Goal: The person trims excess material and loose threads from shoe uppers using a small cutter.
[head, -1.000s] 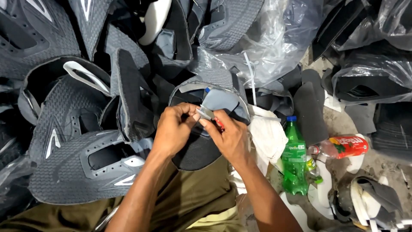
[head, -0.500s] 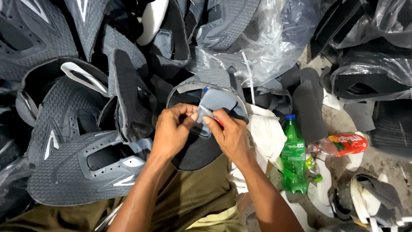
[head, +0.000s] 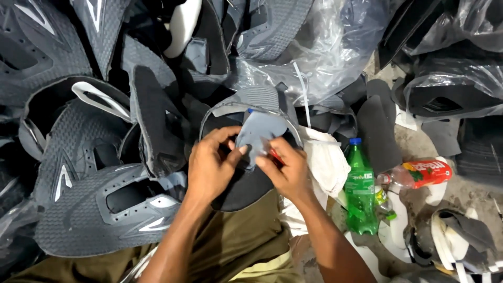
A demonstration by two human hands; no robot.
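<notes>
Pinching a small grey fabric piece (head: 258, 134), the left hand (head: 209, 169) and right hand (head: 284, 170) close together; a red object (head: 276, 156) beneath is mostly hidden.

**What the view leaves unseen**

The left hand (head: 209, 167) and right hand (head: 285, 173) cover the lower part of the grey fabric piece (head: 259, 131). A small red object (head: 276, 156) just beside that piece is mostly hidden under the right fingers; its kind cannot be told. Right of the piece, the clear bottle (head: 419, 175) lies half behind scraps. Far left of it, the grey shoe uppers (head: 89, 215) run past the frame edge.
</notes>
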